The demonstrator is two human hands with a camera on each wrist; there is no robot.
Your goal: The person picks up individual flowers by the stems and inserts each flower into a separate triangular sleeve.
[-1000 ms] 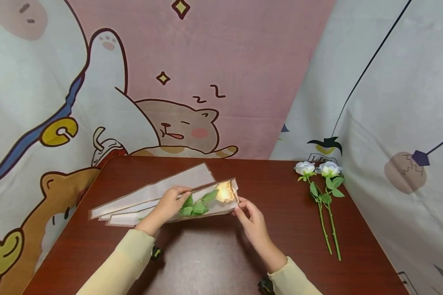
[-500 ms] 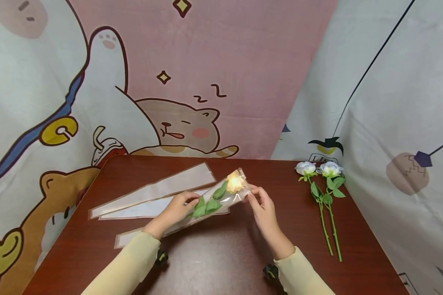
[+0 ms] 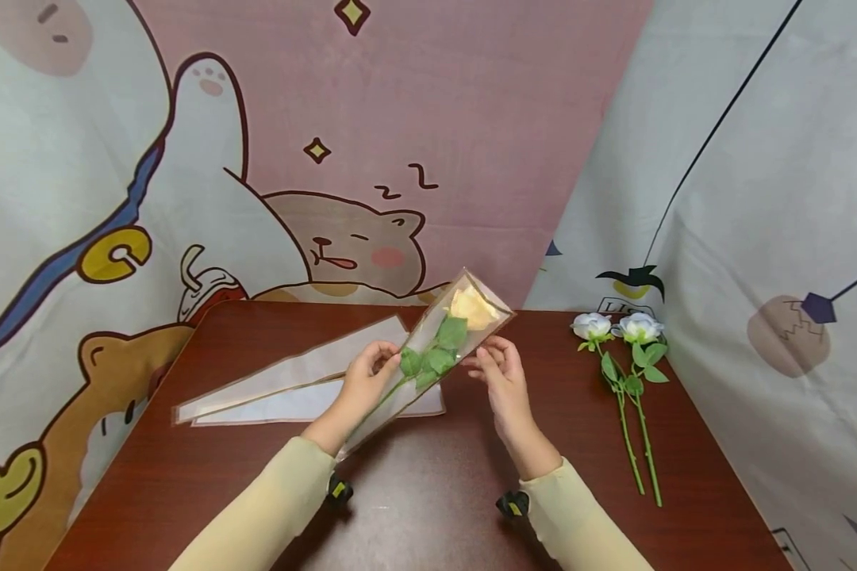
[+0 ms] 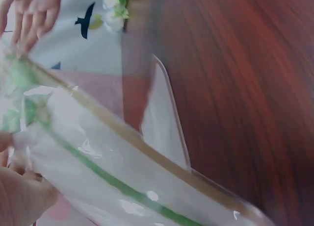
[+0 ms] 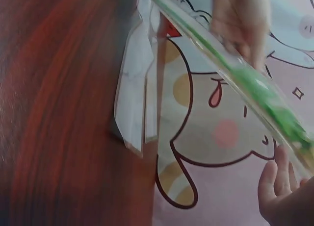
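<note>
A cream artificial rose with green leaves stands inside a clear, tapered flower sleeve edged in gold-brown. The sleeve is raised and tilted, bloom end up and to the right. My left hand pinches its left edge beside the leaves, thumb in front. On the other side, my right hand has its fingertips right at the sleeve's edge, below the bloom. The right wrist view shows those fingers fairly straight, the thumb apart. In the left wrist view the green stem runs down through the sleeve.
Flat sleeves lie at the left back of the brown table: an upper one overlapping a lower one. Two white roses with long stems lie at the right. A cartoon-printed cloth hangs behind the table.
The sleeve with the cream rose has been lifted off the other sleeves and swung steeper, its bloom end up and right. The right hand has loosened from its pinch on the sleeve's top corner.
</note>
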